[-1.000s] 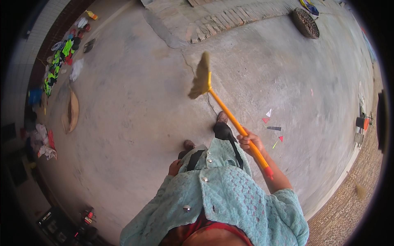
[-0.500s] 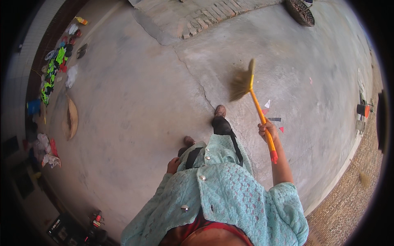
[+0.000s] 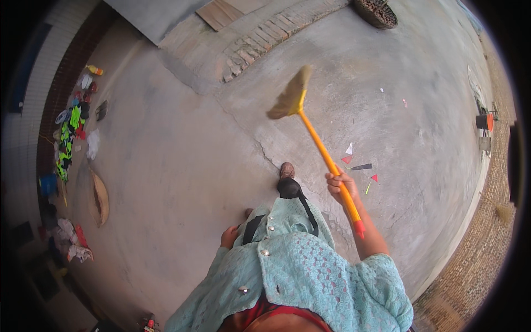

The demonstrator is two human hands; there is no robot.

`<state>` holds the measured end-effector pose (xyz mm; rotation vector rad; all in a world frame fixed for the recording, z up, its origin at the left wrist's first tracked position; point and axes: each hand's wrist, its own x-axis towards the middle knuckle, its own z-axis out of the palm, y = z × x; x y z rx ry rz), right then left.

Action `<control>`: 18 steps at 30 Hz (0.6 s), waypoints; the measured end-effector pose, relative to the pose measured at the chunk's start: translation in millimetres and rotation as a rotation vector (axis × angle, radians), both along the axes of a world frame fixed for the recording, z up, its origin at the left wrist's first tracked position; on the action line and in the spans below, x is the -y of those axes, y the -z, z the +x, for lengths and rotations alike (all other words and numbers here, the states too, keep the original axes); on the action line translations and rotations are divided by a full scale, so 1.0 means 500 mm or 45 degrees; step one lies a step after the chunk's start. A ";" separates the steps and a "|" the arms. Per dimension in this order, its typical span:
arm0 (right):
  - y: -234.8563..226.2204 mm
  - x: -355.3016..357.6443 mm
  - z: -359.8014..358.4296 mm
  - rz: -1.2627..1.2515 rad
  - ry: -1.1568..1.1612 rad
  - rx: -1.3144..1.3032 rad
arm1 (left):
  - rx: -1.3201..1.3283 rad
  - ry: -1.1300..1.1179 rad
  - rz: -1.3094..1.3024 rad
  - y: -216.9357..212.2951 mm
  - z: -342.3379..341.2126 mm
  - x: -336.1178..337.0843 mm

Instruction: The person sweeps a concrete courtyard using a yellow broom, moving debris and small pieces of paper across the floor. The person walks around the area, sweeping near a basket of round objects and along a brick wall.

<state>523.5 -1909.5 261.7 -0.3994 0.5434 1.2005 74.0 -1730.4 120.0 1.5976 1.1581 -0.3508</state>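
Note:
My right hand (image 3: 341,183) is wrapped round the orange handle of a broom (image 3: 321,145), close to its red end cap. The yellow-bound bristle head points away and to the left, over the grey concrete floor (image 3: 182,166); I cannot tell whether it touches. Just beyond and right of that hand lie a white scrap (image 3: 349,148), a red scrap (image 3: 347,159), a dark strip (image 3: 362,167), a red triangle (image 3: 374,178) and a thin green sliver (image 3: 368,188). My left hand (image 3: 229,237) hangs low at my side, its fingers mostly hidden.
A basket of dark lumps (image 3: 377,13) stands at the far edge, past a brick-edged raised slab (image 3: 260,40). Along the left wall are heaped bright clothes (image 3: 65,145) and a shallow woven tray (image 3: 99,197). An orange-and-black bucket (image 3: 484,122) stands at the right.
The broom head has swung to the left and away from me. The whole view has shifted, showing more of the raised slab. My right hand keeps its grip.

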 end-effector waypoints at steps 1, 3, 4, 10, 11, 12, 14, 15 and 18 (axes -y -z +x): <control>0.023 -0.009 0.006 0.049 0.000 -0.061 | -0.010 0.003 -0.001 -0.005 0.014 -0.007; 0.061 -0.026 0.025 0.024 -0.081 -0.168 | -0.049 -0.007 0.064 -0.005 0.029 -0.015; 0.075 -0.027 0.035 -0.010 -0.129 -0.197 | -0.069 -0.011 0.098 -0.003 0.036 -0.018; 0.146 0.049 0.142 -0.137 -0.098 -0.258 | -0.076 -0.162 0.055 -0.058 0.089 -0.040; 0.148 0.064 0.169 -0.205 -0.117 -0.185 | -0.092 -0.129 0.084 -0.073 0.097 -0.042; 0.132 0.075 0.197 -0.273 -0.127 -0.103 | -0.099 -0.090 0.112 -0.085 0.104 -0.049; 0.094 0.070 0.244 -0.450 -0.089 0.032 | -0.107 -0.078 0.145 -0.102 0.111 -0.062; 0.070 0.056 0.268 -0.559 -0.046 0.085 | -0.107 -0.108 0.148 -0.106 0.107 -0.063; 0.035 0.027 0.322 -0.576 0.067 0.197 | -0.168 -0.179 0.099 -0.137 0.150 -0.082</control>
